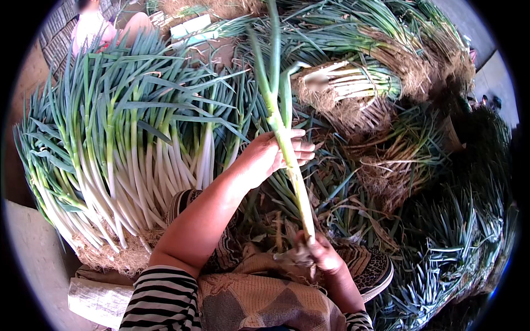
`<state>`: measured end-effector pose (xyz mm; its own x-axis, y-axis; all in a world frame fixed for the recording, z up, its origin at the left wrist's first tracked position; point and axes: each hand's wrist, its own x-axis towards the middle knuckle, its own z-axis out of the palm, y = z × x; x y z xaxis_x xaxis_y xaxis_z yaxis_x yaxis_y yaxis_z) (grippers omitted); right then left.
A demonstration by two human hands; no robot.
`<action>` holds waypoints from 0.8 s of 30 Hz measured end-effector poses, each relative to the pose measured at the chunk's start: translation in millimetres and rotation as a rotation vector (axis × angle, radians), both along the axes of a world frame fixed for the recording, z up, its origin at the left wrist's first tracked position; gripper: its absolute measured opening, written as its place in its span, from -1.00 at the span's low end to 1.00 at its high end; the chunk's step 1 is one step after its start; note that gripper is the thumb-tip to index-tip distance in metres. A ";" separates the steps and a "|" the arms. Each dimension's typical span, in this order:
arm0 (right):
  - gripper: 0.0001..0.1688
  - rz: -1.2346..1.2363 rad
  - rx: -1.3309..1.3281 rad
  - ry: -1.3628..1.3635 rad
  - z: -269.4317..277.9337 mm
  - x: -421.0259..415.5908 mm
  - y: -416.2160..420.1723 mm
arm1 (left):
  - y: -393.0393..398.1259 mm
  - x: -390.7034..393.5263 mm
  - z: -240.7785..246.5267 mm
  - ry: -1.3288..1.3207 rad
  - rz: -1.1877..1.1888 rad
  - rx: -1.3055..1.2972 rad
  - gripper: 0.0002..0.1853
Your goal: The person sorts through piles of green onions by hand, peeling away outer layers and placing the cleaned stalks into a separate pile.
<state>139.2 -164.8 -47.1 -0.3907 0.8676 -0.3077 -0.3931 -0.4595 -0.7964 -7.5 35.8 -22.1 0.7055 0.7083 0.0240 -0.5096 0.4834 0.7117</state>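
One long green onion stalk (295, 173) slants across the middle of the view, its green leaves pointing up and its root end low near my lap. My left hand (285, 153) is under the upper part of the stalk, which rests across the palm, with the fingers extended and apart. Lower down, my right hand (321, 252) grips the white base just above the roots. Dry peel or roots hang by that hand. To the left stands a dense row of cleaned green onions (132, 165) with white stems and brown roots at the bottom.
Bundles of untrimmed green onions (372, 45) lie at the upper right, one tied bundle (352, 82) nearer. Loose leaves and peelings (339, 194) cover the ground ahead. More onion greens (447, 256) are piled at the right. A person (93, 29) sits at the upper left. A shoe (368, 269) shows below.
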 end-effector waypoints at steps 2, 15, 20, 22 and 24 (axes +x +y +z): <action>-0.53 0.063 0.092 -0.312 1.0 -5.6 6.8 | -6.5 -3.9 14.8 0.080 -0.013 -0.070 -0.62; -0.52 -0.524 0.837 -1.206 28.3 -5.4 35.3 | -25.4 0.2 23.0 0.116 0.211 -0.178 -0.49; -0.44 -0.694 0.967 -1.310 70.2 8.1 28.8 | -64.2 45.0 41.7 0.224 -0.066 -0.039 -0.41; -0.53 -0.779 1.043 -1.284 76.3 11.3 32.1 | -64.5 55.4 36.8 0.221 -0.140 -0.038 -0.47; -0.54 -0.803 0.960 -1.290 74.8 15.1 26.2 | -64.6 64.7 32.5 0.228 -0.173 -0.062 -0.47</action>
<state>154.3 -138.6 27.7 0.2263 0.7452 0.6272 0.7564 0.2713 -0.5952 57.2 -28.8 10.4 0.7980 0.5724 -0.1885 -0.2464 0.5954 0.7648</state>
